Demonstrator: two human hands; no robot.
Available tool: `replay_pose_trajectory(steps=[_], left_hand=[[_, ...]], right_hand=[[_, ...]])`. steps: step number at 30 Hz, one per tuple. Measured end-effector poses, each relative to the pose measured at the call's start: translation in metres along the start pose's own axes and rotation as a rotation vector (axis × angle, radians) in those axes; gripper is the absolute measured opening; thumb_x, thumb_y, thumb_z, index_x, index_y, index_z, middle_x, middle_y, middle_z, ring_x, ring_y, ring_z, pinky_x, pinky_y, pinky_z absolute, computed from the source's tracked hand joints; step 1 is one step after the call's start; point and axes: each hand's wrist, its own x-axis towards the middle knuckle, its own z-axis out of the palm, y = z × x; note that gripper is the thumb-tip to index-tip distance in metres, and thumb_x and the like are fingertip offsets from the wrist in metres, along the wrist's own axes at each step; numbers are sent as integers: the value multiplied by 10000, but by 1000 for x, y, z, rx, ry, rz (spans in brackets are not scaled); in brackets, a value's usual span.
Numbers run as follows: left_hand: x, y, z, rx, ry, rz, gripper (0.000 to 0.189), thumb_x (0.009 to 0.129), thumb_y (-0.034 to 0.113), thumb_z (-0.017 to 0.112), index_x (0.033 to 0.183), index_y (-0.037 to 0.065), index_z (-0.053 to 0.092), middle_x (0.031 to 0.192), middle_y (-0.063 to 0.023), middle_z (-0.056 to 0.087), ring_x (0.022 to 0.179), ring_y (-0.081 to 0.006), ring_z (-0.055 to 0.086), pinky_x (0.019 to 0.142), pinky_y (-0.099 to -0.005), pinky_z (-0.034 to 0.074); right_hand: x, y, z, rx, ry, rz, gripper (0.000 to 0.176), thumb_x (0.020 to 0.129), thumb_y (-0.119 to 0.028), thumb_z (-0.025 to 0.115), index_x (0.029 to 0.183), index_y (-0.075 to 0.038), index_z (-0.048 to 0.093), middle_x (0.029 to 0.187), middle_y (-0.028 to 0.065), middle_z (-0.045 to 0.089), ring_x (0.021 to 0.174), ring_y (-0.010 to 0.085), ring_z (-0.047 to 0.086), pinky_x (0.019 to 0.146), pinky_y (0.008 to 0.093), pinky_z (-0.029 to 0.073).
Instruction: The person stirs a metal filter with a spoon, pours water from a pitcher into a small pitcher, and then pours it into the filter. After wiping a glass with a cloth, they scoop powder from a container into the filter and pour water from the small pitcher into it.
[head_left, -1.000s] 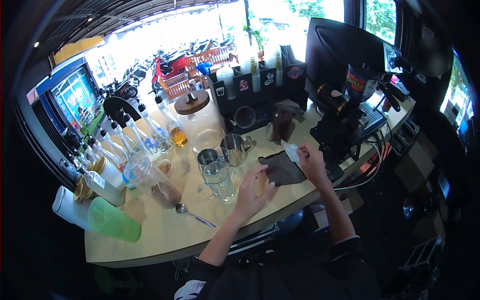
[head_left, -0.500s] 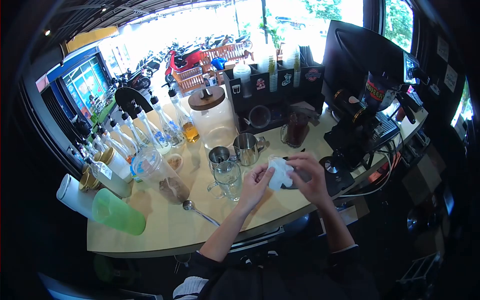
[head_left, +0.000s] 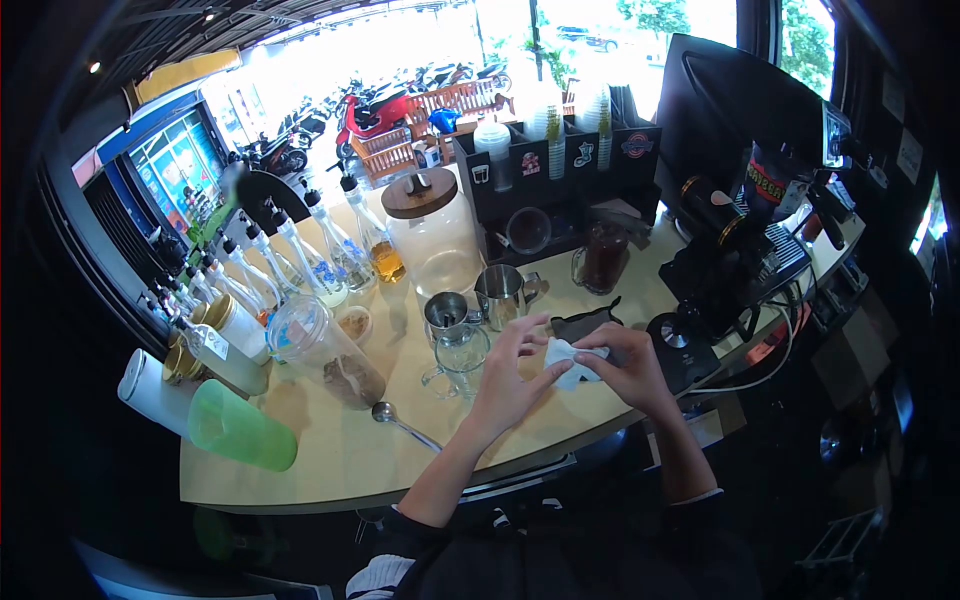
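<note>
White sheet [head_left: 572,364] is held by the right hand [head_left: 632,372], between its thumb and fingers. The left hand [head_left: 508,388] keeps fingers spread beside it. Dark cloth [head_left: 590,319] lies beyond the fingers.

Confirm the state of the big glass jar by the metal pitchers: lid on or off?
On: the wooden lid covers the mouth of the glass jar.
</note>
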Motion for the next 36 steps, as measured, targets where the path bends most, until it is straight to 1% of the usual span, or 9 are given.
replay_pose_trajectory(steps=[2, 4, 8, 15, 17, 21, 24, 31, 36], left_hand=[[-1, -3, -1, 15, -4, 121, 258, 808, 153, 716, 973, -11, 605, 815, -91, 680, 776, -154, 661, 723, -257, 510], [-3, -11, -4, 61, -140, 34, 269, 820, 81, 693, 1050, -12, 591, 855, -76, 672, 781, -126, 656, 765, -256, 519], [-5, -9, -2, -92, -125, -151, 271, 816, 68, 692, 1056, -11, 593, 870, -69, 676, 792, -132, 658, 780, -260, 516], [-13, 12, -36, -41, 112, 60, 337, 829, 88, 672, 1134, 10, 552, 1019, -102, 641, 889, -145, 631, 789, -285, 508], [-25, 4, -60, 10, 207, 123, 359, 827, 111, 673, 1153, 26, 551, 1046, -103, 628, 919, -151, 620, 796, -295, 502], [-46, -40, -89, -154, 404, 16, 592, 766, 153, 741, 1268, 45, 447, 1180, -90, 557, 1062, -189, 558, 899, -315, 447], [-46, -72, -88, -72, 231, -83, 927, 605, 225, 868, 1343, 35, 341, 1242, -124, 523, 1143, -223, 523, 956, -340, 429], [-51, -92, -82, -348, 47, -284, 861, 603, 168, 877, 1314, 22, 413, 1215, -120, 543, 1163, -204, 517, 1027, -368, 395], [-52, -102, -78, -348, -5, -336, 752, 636, 109, 854, 1281, 16, 478, 1184, -94, 566, 1126, -171, 541, 1016, -349, 415]], right_hand=[[0, -2, -3, 44, -53, 41, 144, 757, -23, 716, 897, -14, 680, 787, 65, 657, 785, 130, 586, 710, 273, 452], [0, -3, -4, 103, 11, 186, 169, 779, -15, 702, 943, -1, 662, 832, 48, 659, 850, 97, 587, 765, 249, 461], [0, 2, 0, 203, 83, 85, 195, 799, -19, 692, 984, 11, 636, 877, 39, 649, 866, 90, 589, 791, 240, 466], [14, 13, 12, 403, 57, 202, 105, 823, -7, 650, 915, 12, 604, 889, 54, 623, 858, 112, 590, 745, 255, 466], [33, 6, 20, 54, 193, -127, 99, 807, 9, 641, 884, 13, 579, 895, 76, 625, 834, 146, 601, 739, 265, 467], [71, -13, 57, -150, 56, -385, 181, 781, -8, 640, 935, 1, 546, 940, 140, 622, 837, 284, 637, 749, 336, 496], [90, -11, 96, -247, -187, -371, 157, 822, -93, 610, 930, -3, 539, 940, 164, 610, 845, 351, 615, 738, 392, 496], [102, -2, 113, -315, -666, -310, 215, 827, -166, 598, 952, 1, 545, 914, 176, 611, 853, 364, 612, 740, 447, 477], [111, -11, 114, -287, -619, -281, 190, 801, -124, 609, 931, 14, 590, 899, 196, 632, 867, 360, 623, 760, 438, 481]])
